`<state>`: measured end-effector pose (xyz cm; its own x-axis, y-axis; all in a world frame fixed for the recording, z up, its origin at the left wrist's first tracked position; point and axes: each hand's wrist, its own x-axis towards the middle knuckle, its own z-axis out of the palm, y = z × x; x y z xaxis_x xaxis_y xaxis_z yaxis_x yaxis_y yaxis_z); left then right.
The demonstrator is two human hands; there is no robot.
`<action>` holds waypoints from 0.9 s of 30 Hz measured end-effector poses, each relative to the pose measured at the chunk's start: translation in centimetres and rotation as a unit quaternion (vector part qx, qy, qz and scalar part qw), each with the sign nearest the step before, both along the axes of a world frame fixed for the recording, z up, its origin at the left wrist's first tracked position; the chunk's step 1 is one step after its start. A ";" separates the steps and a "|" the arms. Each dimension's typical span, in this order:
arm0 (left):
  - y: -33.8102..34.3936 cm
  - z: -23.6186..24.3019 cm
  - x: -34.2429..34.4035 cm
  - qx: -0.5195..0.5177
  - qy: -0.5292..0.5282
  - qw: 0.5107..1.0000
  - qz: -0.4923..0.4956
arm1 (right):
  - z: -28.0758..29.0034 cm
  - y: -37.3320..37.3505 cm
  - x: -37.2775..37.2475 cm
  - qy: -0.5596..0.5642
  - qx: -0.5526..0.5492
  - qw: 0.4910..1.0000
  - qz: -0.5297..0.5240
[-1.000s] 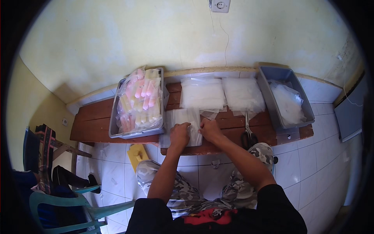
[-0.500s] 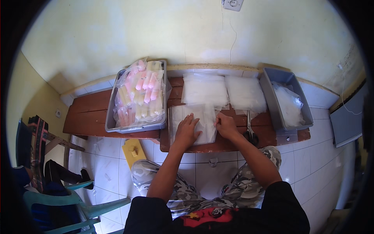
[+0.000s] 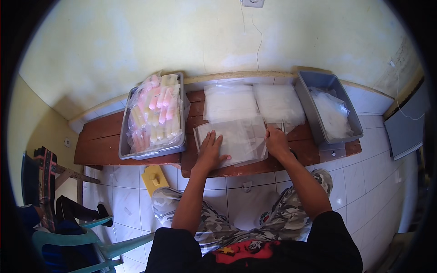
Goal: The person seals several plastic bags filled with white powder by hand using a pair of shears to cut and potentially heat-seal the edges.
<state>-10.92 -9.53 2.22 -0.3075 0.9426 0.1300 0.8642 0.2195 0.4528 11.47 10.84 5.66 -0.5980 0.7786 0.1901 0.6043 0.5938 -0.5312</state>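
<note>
In front of me on the bench lies a stack of clear plastic bags [image 3: 236, 141], its right side fanned out. My left hand [image 3: 210, 150] rests flat on the stack's left part, fingers spread. At the right edge, my right hand [image 3: 276, 142] is closed in a pinch on a plastic bag. It covers most of a pair of scissors [image 3: 283, 126], whose blades show just beyond the fingers. Two more piles of clear bags, a left pile [image 3: 231, 102] and a right pile [image 3: 278, 103], lie behind the stack.
A grey tub [image 3: 183, 125] full of bagged pink and pale yellow sticks stands at left. Another grey tub [image 3: 304, 98] holding crumpled clear plastic stands at right. The wooden bench [image 3: 102, 136] runs along a wall. A yellow object [image 3: 154, 178] lies on the floor near a green chair [image 3: 127, 245].
My right hand has moved right, drawing the pinched bag edge out so the stack fans wider. It now covers the scissors. My left hand stays on the stack. The view has shifted slightly.
</note>
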 end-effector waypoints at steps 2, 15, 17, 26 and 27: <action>-0.2 -0.3 -0.7 -0.010 0.000 1.000 0.000 | 0.4 0.3 0.5 0.008 0.002 1.000 -0.003; -0.8 1.4 -2.0 -0.130 0.030 0.987 0.086 | 2.9 1.4 4.1 -0.088 -0.007 0.994 -0.068; -0.3 1.0 -1.0 -0.117 0.065 0.985 0.109 | 3.4 0.8 3.7 -0.085 -0.043 0.992 -0.087; 1.0 -1.8 3.6 -0.003 -0.039 0.998 0.050 | 2.2 0.2 2.0 -0.016 -0.118 0.992 -0.046; 1.0 -1.6 3.3 -0.004 -0.051 0.998 0.048 | 1.9 0.2 1.9 -0.014 -0.120 0.991 -0.048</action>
